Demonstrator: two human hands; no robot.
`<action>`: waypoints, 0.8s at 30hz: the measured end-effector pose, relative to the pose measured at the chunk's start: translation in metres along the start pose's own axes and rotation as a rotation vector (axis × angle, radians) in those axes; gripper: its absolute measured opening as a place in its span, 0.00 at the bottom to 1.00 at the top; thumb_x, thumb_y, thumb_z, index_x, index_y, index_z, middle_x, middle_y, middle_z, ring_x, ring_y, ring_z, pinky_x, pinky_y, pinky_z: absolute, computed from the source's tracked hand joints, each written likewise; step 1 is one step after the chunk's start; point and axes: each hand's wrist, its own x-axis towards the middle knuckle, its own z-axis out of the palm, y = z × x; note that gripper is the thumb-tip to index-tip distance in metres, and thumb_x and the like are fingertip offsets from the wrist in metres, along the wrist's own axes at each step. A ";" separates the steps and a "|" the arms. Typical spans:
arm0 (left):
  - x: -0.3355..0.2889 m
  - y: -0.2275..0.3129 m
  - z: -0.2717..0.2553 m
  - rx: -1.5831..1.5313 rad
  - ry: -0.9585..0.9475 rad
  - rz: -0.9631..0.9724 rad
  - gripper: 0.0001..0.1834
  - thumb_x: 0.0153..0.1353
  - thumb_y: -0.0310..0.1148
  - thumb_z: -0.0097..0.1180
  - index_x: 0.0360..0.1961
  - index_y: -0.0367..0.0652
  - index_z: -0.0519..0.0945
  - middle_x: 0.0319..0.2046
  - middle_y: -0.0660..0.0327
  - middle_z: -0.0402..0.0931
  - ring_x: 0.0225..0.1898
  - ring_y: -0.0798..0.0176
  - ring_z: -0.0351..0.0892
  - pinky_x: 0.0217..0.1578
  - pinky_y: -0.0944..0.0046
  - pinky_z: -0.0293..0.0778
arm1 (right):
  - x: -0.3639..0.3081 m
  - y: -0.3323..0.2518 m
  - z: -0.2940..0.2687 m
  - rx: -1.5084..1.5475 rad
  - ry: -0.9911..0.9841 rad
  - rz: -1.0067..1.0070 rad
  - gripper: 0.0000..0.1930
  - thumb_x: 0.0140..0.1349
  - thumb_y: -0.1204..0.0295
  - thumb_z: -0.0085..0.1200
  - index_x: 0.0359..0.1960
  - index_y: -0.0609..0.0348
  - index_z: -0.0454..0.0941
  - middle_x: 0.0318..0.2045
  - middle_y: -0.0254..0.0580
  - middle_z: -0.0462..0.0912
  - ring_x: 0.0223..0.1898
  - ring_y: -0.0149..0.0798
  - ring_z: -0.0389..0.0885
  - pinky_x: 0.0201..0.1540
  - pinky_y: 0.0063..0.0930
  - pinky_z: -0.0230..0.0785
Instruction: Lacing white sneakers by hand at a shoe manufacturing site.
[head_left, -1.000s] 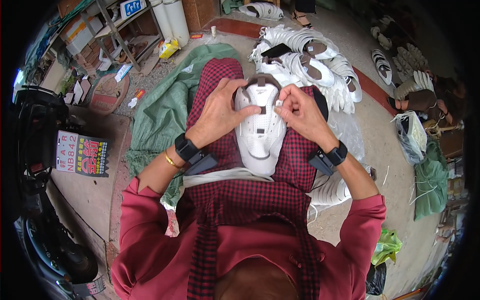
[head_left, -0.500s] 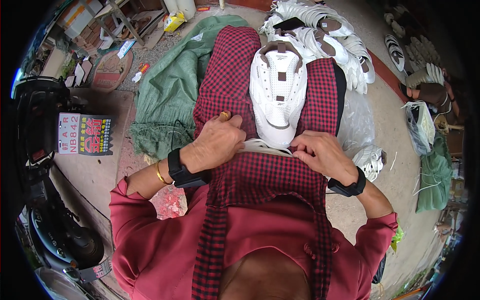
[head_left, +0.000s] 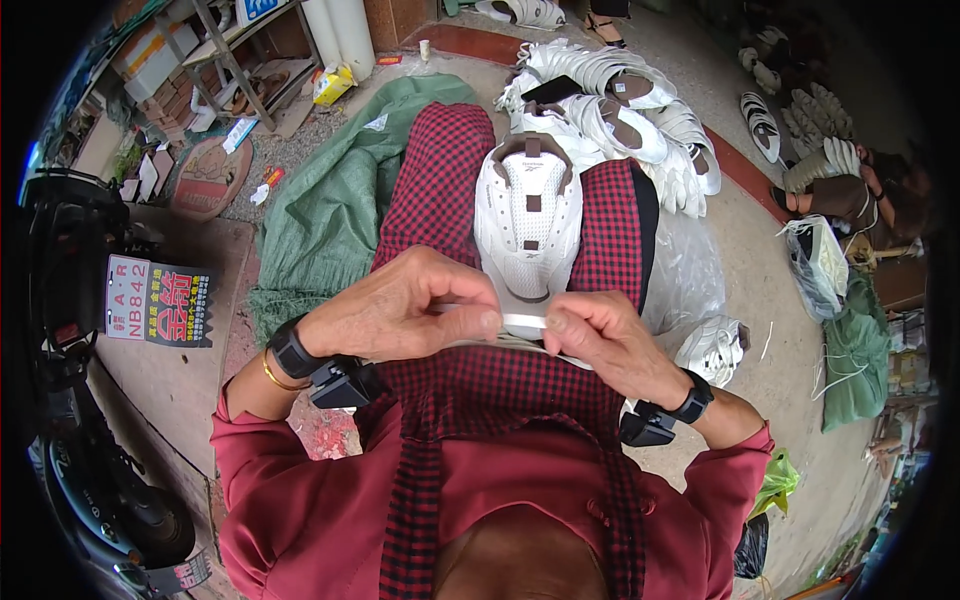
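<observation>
A white lace-up sneaker [head_left: 530,195] with brown lining and no lace in it rests on my lap between my thighs, its toe toward me. Just over the toe, a short stretch of white shoelace [head_left: 523,322] runs taut between my hands. My left hand [head_left: 405,308] is closed, pinching the lace with its fingertips. On the other side, my right hand [head_left: 612,345] pinches it between thumb and fingers. More white laces [head_left: 520,345] lie across the checked apron [head_left: 490,385] under my hands; their ends are hidden.
White shoe uppers [head_left: 610,95] are heaped beyond my knees. A laced white shoe [head_left: 712,350] sits right of my lap, near clear plastic [head_left: 690,265]. Green sacking [head_left: 320,215] lies to the left, by a parked scooter [head_left: 110,470]. Another person's arm [head_left: 872,185] shows at far right.
My hands have come closer together and risen over the shoe's toe, with a lace now stretched between them. The whole view has shifted slightly.
</observation>
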 end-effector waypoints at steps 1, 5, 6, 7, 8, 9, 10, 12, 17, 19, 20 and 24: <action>-0.004 -0.001 -0.008 -0.015 0.056 -0.014 0.10 0.70 0.33 0.57 0.35 0.37 0.83 0.23 0.65 0.77 0.24 0.74 0.68 0.26 0.68 0.65 | -0.001 0.000 -0.015 -0.060 0.164 -0.058 0.15 0.73 0.67 0.49 0.29 0.63 0.78 0.19 0.31 0.74 0.21 0.22 0.65 0.26 0.23 0.58; -0.030 -0.003 -0.026 -0.202 0.347 -0.009 0.16 0.74 0.36 0.53 0.34 0.36 0.82 0.26 0.69 0.78 0.27 0.77 0.68 0.28 0.73 0.64 | -0.012 0.032 -0.090 -0.213 0.559 -0.155 0.18 0.70 0.69 0.50 0.21 0.63 0.74 0.18 0.25 0.71 0.22 0.19 0.61 0.25 0.22 0.54; -0.029 -0.003 -0.028 -0.201 0.345 0.005 0.16 0.74 0.36 0.53 0.34 0.36 0.82 0.26 0.69 0.78 0.27 0.77 0.68 0.28 0.73 0.64 | -0.016 0.042 -0.107 -0.265 0.618 -0.096 0.17 0.69 0.70 0.52 0.20 0.64 0.74 0.17 0.27 0.71 0.22 0.19 0.61 0.25 0.22 0.54; -0.029 -0.001 -0.028 -0.219 0.362 0.007 0.16 0.74 0.37 0.53 0.34 0.36 0.82 0.26 0.69 0.77 0.26 0.78 0.66 0.26 0.73 0.62 | -0.017 0.053 -0.118 -0.313 0.668 -0.040 0.16 0.67 0.70 0.53 0.20 0.64 0.74 0.16 0.28 0.71 0.22 0.19 0.62 0.25 0.23 0.54; -0.029 0.000 -0.028 -0.239 0.378 0.011 0.16 0.74 0.38 0.53 0.34 0.36 0.82 0.25 0.70 0.76 0.25 0.79 0.64 0.25 0.73 0.60 | -0.018 0.064 -0.124 -0.322 0.668 -0.046 0.16 0.67 0.70 0.53 0.20 0.64 0.74 0.16 0.28 0.71 0.22 0.19 0.62 0.25 0.23 0.54; -0.024 0.004 -0.025 -0.273 0.403 0.040 0.15 0.73 0.37 0.53 0.35 0.36 0.83 0.24 0.71 0.74 0.23 0.80 0.61 0.23 0.74 0.57 | -0.018 0.076 -0.128 -0.450 0.673 -0.007 0.15 0.65 0.69 0.54 0.21 0.64 0.74 0.16 0.30 0.70 0.22 0.21 0.62 0.26 0.24 0.55; -0.018 0.004 -0.022 -0.273 0.410 0.050 0.15 0.73 0.37 0.53 0.35 0.36 0.83 0.24 0.71 0.74 0.23 0.80 0.61 0.23 0.74 0.57 | -0.018 0.084 -0.130 -0.579 0.677 0.033 0.15 0.64 0.69 0.56 0.21 0.65 0.74 0.16 0.32 0.70 0.22 0.22 0.62 0.26 0.26 0.56; -0.006 0.002 -0.015 -0.296 0.379 0.022 0.13 0.73 0.33 0.54 0.35 0.36 0.83 0.22 0.72 0.73 0.23 0.80 0.60 0.23 0.74 0.57 | -0.012 0.088 -0.126 -0.645 0.689 -0.046 0.13 0.61 0.69 0.57 0.22 0.67 0.76 0.16 0.40 0.74 0.19 0.33 0.70 0.27 0.33 0.63; 0.030 0.002 0.015 -0.020 0.318 0.158 0.07 0.66 0.28 0.58 0.36 0.34 0.83 0.22 0.59 0.78 0.23 0.72 0.72 0.26 0.66 0.70 | -0.013 0.112 -0.156 -1.284 0.801 0.160 0.07 0.54 0.74 0.54 0.24 0.66 0.82 0.23 0.51 0.82 0.27 0.56 0.81 0.33 0.44 0.72; 0.042 -0.004 0.029 0.100 0.245 0.189 0.06 0.64 0.26 0.59 0.34 0.34 0.82 0.23 0.56 0.77 0.22 0.69 0.73 0.24 0.64 0.68 | -0.011 0.111 -0.161 -1.372 0.805 0.264 0.06 0.54 0.76 0.53 0.28 0.64 0.83 0.26 0.52 0.82 0.30 0.55 0.81 0.36 0.44 0.73; 0.047 -0.006 0.035 0.127 0.213 0.175 0.05 0.64 0.25 0.59 0.34 0.33 0.82 0.24 0.56 0.77 0.21 0.68 0.72 0.23 0.65 0.67 | -0.009 0.103 -0.150 -1.343 0.858 0.165 0.08 0.52 0.78 0.52 0.32 0.63 0.83 0.32 0.52 0.82 0.36 0.55 0.80 0.41 0.44 0.72; 0.065 -0.010 0.051 0.209 0.192 0.219 0.05 0.63 0.25 0.59 0.33 0.33 0.81 0.22 0.55 0.75 0.21 0.63 0.74 0.23 0.61 0.69 | 0.003 0.030 -0.086 -0.790 0.802 -0.356 0.18 0.53 0.86 0.43 0.45 0.65 0.79 0.40 0.52 0.79 0.45 0.53 0.79 0.52 0.41 0.70</action>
